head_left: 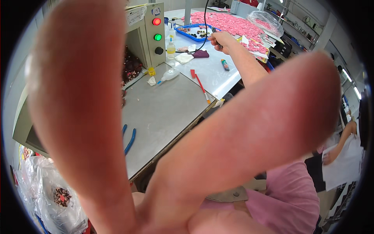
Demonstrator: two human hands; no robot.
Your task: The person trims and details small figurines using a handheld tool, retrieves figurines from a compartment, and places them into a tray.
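Observation:
My left hand is raised close to the view, two fingers spread apart and stretched, blurred and hiding much of the scene. It touches nothing visible. My right arm reaches out over the white table, partly hidden behind those fingers. At its end my right hand is closed round a slim dark tool, whose exact kind is too small to make out. Beside that hand lies a blue-rimmed tray with small dark and brown pieces in it. A black cable hangs just left of the hand.
A beige machine with red and green lights stands at the left. On the grey worktop lie blue-handled pliers, a squeeze bottle and a red brush. Pink pieces cover the table's back. Another person's arm shows far right.

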